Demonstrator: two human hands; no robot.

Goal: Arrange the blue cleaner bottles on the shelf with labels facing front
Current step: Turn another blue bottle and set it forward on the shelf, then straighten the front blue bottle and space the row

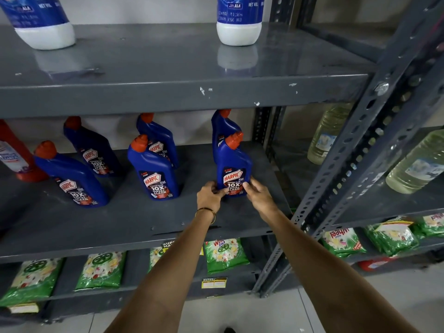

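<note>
- Grey metal shelving is filling our view, and the middle shelf [144,219] is carrying the blue cleaner bottles.
- We are gripping the front right bottle [233,164] low down, label facing us, standing upright near the shelf's right end.
- Our left hand [209,195] is pressing its left side, our right hand [258,193] its right side, fingers clamped on the base.
- Another bottle [222,127] is standing just behind it.
- Four more bottles [153,169] are standing to the left in two rows, labels showing.
</note>
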